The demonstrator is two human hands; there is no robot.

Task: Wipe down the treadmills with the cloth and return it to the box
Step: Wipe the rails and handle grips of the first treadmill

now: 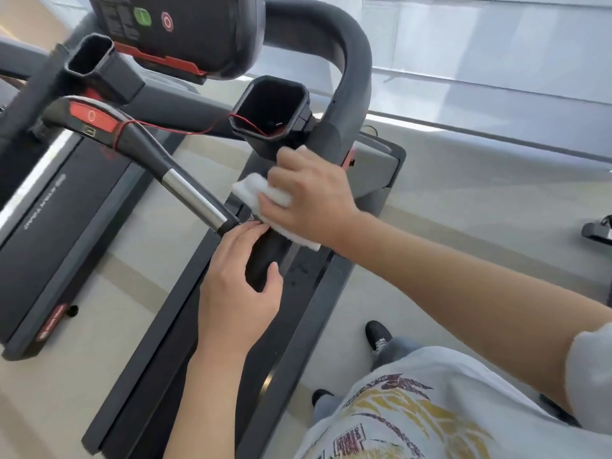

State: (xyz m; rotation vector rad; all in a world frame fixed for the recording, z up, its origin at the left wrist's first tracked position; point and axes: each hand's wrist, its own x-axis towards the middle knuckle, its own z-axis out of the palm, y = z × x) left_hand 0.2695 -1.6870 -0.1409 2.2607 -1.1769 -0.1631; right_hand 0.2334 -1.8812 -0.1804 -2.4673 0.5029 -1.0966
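White cloth [265, 193] gripped in right hand [308, 197] on treadmill handrail [265, 256]; left hand [236, 286] curls around rail's end.

One head-worn wide-angle view only, so we get no second view to overlap with. We look forward and steeply down, tilted, close over the treadmill handlebar [195, 197], with both hands near centre and the floor [463, 180] spreading out beyond.

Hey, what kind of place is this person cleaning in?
Most likely a gym or fitness room. A treadmill console with green and red buttons, its grey handrail and a running deck fill the view, and the right hand wipes with a white cloth.
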